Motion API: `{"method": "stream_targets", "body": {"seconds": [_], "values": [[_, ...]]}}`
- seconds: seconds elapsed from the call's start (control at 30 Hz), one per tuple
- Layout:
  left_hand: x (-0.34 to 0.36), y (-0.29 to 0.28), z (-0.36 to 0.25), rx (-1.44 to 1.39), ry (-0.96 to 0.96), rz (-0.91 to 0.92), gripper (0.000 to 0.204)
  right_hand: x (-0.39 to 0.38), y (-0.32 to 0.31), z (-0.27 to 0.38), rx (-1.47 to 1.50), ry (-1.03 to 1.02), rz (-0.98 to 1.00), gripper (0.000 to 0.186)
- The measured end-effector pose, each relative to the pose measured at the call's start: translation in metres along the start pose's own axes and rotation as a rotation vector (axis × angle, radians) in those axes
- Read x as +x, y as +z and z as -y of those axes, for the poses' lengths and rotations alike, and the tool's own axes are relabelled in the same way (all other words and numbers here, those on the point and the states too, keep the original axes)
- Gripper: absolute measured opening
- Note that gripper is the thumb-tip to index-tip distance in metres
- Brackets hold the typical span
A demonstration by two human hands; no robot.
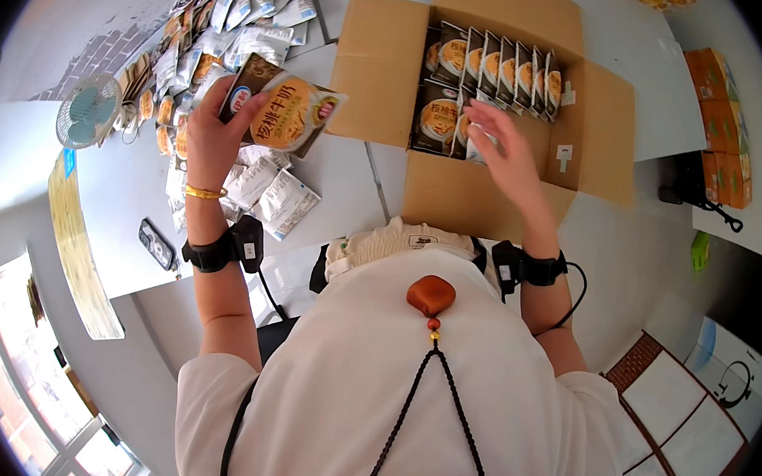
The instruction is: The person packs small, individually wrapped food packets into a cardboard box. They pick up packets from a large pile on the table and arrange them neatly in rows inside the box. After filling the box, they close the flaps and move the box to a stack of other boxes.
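Note:
My left hand (pixel 216 128) is closed around a brown and cream food sachet (pixel 288 114) with a round orange picture on its front, thumb across the front. It holds the sachet up over the table, left of an open cardboard box (pixel 506 172). Inside the box similar sachets (pixel 505 67) stand on edge in a row at the back, with another sachet (pixel 439 116) facing up at the front left. My right hand (pixel 508 158) is over the box's front part, fingers stretched and slightly apart beside the front sachets. Nothing shows in it.
A large heap of loose sachets (pixel 238 8) spreads over the table's left side, with more silver-backed sachets (pixel 284 202) nearer me. A small fan (pixel 89 111) and a phone (pixel 157 244) lie farther left. Orange cartons (pixel 720 123) are stacked at far right. The box flaps spread outward.

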State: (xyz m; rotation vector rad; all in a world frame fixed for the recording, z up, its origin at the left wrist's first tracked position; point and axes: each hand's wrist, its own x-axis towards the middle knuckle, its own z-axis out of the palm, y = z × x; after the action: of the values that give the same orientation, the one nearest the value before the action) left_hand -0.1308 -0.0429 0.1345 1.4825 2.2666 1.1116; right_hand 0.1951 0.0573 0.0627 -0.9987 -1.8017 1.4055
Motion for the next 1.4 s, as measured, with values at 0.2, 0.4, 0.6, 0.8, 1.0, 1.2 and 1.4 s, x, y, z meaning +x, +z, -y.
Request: {"method": "stream_targets", "body": {"seconds": [0.2, 0.4, 0.6, 0.8, 1.0, 1.2, 1.4], "values": [[0.01, 0.088, -0.082, -0.301, 0.237, 0.428, 0.031, 0.002, 0.012, 0.034, 0.429, 0.065, 0.129, 0.037], [0.014, 0.198, -0.1, -0.639, 0.13, 0.604, 0.052, -0.001, -0.028, -0.034, 0.529, 0.318, -0.296, 0.035], [-0.005, 0.256, -0.102, -0.46, 0.156, 0.769, 0.056, -0.006, -0.063, -0.085, 0.111, 0.517, -0.186, 0.05], [-0.026, 0.298, -0.064, 0.037, 0.509, 0.825, 0.037, 0.0, -0.046, -0.108, -0.661, 0.456, 0.163, 0.073], [-0.029, 0.294, -0.054, -0.048, 0.588, 0.762, 0.035, 0.007, -0.054, -0.105, -0.562, 0.5, 0.142, 0.084], [-0.021, 0.217, -0.039, -0.357, 0.407, 0.707, 0.024, 0.002, -0.058, -0.1, -0.488, 0.417, 0.212, 0.086], [-0.041, 0.09, 0.046, -0.142, 0.077, 0.257, 0.019, -0.004, -0.046, -0.081, -0.653, 0.568, 0.233, 0.075]]}}
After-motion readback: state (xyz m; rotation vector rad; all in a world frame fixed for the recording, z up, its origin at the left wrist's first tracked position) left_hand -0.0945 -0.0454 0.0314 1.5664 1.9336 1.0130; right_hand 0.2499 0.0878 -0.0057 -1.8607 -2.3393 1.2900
